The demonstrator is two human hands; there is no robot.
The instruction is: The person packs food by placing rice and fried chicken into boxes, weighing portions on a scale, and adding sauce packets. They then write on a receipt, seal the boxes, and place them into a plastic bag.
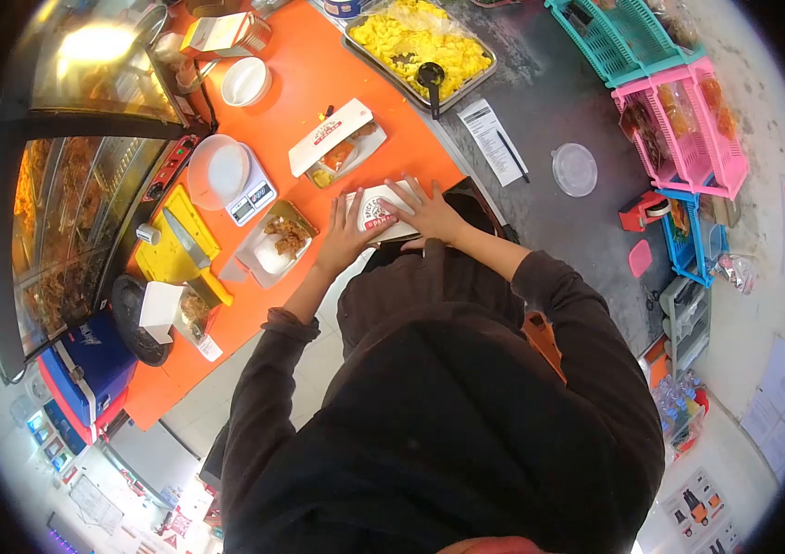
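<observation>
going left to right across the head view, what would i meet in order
blue cooler → yellow cutting board → digital scale → printed box under the left hand and right hand → paper slip → round clear lid → red tape dispenser

A pink plastic basket [732, 172] sits between a teal basket [606, 57] and a blue basket [693, 251], near a red tape holder [637, 213].

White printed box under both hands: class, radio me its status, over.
Left hand, right hand: fingers spread on white printed cardboard box. Lid looks closed. Open white food box just beyond; only hands on lid.
</observation>
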